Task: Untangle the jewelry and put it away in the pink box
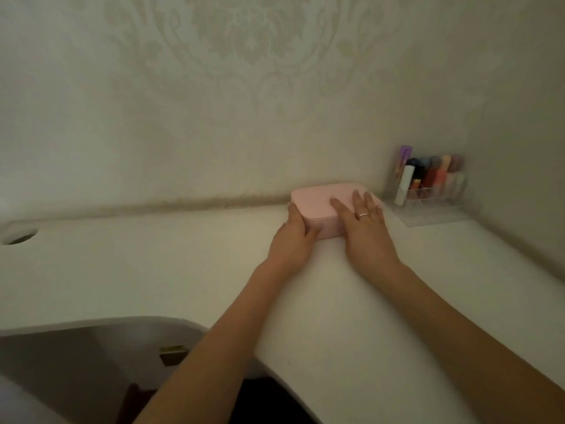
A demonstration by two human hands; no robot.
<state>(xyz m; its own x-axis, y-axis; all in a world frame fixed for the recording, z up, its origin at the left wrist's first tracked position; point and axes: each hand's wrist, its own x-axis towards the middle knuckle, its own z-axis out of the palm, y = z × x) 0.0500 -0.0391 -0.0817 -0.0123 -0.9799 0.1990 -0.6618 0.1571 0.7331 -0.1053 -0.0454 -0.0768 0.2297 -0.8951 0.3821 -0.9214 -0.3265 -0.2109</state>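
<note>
Box, pink and closed, sits at one o'clock on the desk against the wall, and both my hands are on it. My left hand curls round its near left corner; my right hand lies flat on the lid, fingers straight, a ring on one. No jewelry shows. I judge the step is drawing the box closer: slide it level, both hands steady, lid kept down. At two o'clock, an organizer of cosmetics stands just beside it.
</note>
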